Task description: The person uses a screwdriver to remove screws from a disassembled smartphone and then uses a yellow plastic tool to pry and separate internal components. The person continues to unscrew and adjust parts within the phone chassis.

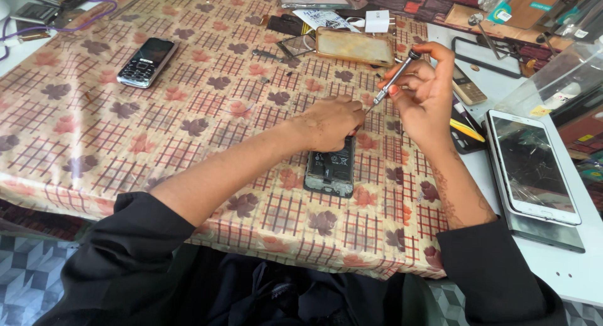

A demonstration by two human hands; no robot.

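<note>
The left hand point(330, 122) is pressing down on the top of an opened phone point(331, 166) lying on the desk point(188, 100), its fingers together. The right hand point(422, 90) is holding a screwdriver point(392, 81) tilted, fingers clamped on its shaft, tip pointing toward the phone's upper end. A cracked tablet point(531, 166) is lying to the right.

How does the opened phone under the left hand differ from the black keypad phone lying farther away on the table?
The opened phone shows its insides, while the keypad phone is closed, keys up. The left hand rests on the opened phone; nothing touches the keypad phone. The opened phone lies straight, the keypad phone slanted. Both lie flat on the patterned tablecloth.
</note>
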